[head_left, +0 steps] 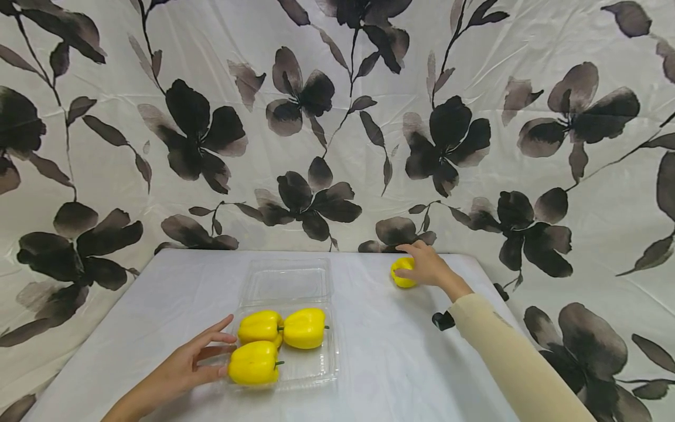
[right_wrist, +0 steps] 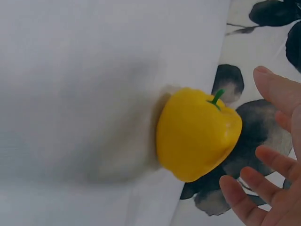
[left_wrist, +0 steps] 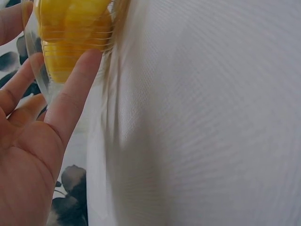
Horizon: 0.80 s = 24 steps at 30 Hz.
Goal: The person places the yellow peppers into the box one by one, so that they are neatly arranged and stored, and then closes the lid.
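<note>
A yellow bell pepper [head_left: 404,272] with a green stem stands near the back right of the white table. My right hand [head_left: 426,265] reaches over it; in the right wrist view the fingers are spread beside the pepper [right_wrist: 197,136], with a gap between. Further left, a clear plastic clamshell box [head_left: 311,369] lies with its lid folded back. Yellow bell peppers [head_left: 253,363] sit inside it. At the box's left side is my left hand [head_left: 184,363], fingers extended. The left wrist view shows its fingertips at the clear wall, but firm contact is hard to tell.
The clear lid [head_left: 287,281] lies flat behind the box. A floral cloth [head_left: 316,117] hangs behind the table [head_left: 369,351]. Under the right forearm shows a small black object [head_left: 443,320], perhaps part of the wrist camera.
</note>
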### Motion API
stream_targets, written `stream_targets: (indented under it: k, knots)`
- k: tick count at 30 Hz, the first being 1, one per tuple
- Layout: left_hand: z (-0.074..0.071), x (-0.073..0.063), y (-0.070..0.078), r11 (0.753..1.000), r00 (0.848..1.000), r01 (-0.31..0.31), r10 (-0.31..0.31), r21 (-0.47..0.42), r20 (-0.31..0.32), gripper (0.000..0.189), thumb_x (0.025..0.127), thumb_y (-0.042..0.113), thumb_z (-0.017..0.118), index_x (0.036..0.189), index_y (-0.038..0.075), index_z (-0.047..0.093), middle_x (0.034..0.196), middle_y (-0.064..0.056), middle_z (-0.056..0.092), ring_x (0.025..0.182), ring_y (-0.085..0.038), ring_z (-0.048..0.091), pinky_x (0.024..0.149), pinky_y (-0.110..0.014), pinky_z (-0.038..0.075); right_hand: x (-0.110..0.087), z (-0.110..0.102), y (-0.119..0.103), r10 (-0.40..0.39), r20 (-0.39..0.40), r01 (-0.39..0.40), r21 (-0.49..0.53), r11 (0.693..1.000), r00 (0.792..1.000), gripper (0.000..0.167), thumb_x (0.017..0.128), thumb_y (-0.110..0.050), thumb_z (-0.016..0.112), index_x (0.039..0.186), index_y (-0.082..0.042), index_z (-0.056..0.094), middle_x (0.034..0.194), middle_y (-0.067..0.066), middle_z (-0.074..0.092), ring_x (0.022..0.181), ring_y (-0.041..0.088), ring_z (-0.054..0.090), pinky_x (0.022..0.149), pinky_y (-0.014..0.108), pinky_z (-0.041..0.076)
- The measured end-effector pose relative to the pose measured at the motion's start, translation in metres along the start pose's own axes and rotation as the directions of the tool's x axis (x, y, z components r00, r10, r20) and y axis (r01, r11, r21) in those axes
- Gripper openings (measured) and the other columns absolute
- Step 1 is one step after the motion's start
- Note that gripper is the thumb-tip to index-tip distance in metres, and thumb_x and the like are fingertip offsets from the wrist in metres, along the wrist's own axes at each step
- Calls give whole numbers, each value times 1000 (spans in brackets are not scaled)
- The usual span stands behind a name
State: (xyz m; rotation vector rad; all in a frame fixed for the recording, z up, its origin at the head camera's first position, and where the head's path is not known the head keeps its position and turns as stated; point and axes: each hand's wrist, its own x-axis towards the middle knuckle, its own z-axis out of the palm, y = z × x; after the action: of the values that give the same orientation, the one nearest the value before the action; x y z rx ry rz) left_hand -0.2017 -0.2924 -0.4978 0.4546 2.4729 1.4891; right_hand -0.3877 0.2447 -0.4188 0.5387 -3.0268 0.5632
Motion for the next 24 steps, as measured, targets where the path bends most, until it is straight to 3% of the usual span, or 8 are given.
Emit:
stream_targets:
  k: [13, 24]
  knots:
    - [0, -1, 2, 1000, 1000, -5, 5, 6, -1, 50, 97, 25, 81, 139, 10, 58, 176, -23, 11, 137, -51, 55, 102, -45, 59, 8, 14, 18, 104, 3, -104, 13, 995, 995, 69, 95, -38, 78, 155, -11, 54, 145, 25, 50, 130, 46, 48, 108, 69, 48]
    - [0, -1, 4, 999, 999, 35, -34, 24, -13, 50, 96, 28, 81, 138, 12, 59, 177, -20, 12, 138, -49, 55, 104, -47, 58, 14, 25, 24, 51, 27, -52, 28, 998, 998, 59, 96, -26, 78, 149, -9, 59, 140, 25, 52, 124, 45, 50, 105, 64, 51]
